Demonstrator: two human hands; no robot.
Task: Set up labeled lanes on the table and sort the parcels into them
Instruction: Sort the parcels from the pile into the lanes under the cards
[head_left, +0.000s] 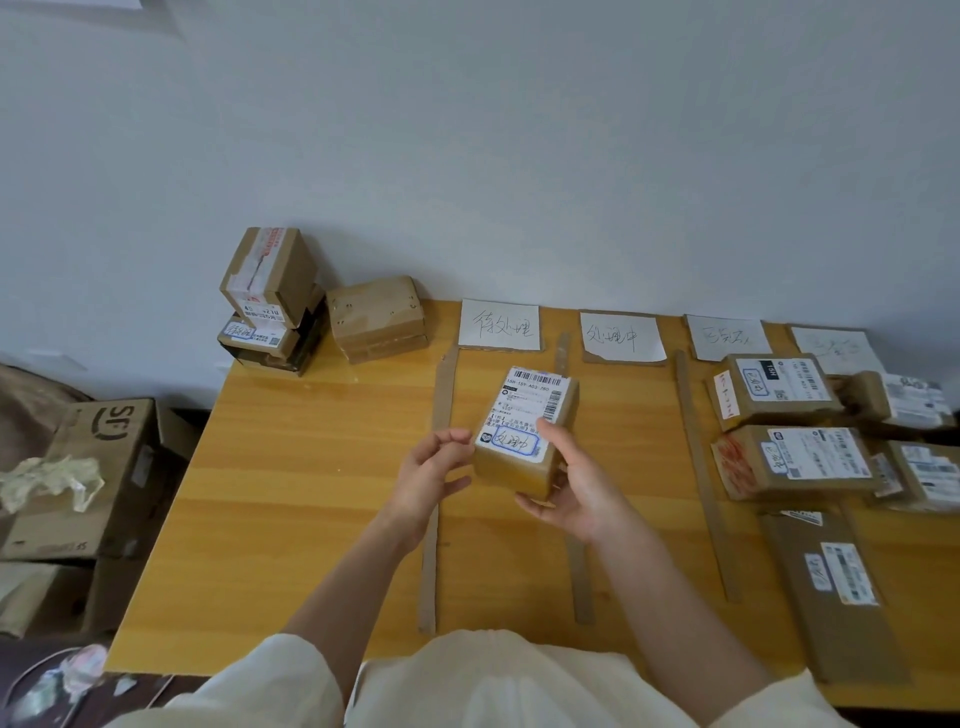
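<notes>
A small brown parcel (530, 431) with a white shipping label and a blue-circled handwritten mark is held above the wooden table (311, 467). My right hand (576, 483) grips it from below and on its right side. My left hand (431, 473) is at its left edge, fingers apart, touching or nearly touching it. Several handwritten paper lane labels lie along the back edge, among them one (500, 325), a second (621, 336) and a third (726, 338). Cardboard strips (435, 499) (706, 467) mark the lanes. The parcel hovers over the lane under the first label.
Sorted parcels (779, 389) (795, 460) fill the right-hand lanes, with a flat brown envelope (831, 587) in front. Unsorted boxes (270, 301) (379, 317) are stacked at the table's back left corner. Large cardboard boxes (98, 467) stand on the floor at left.
</notes>
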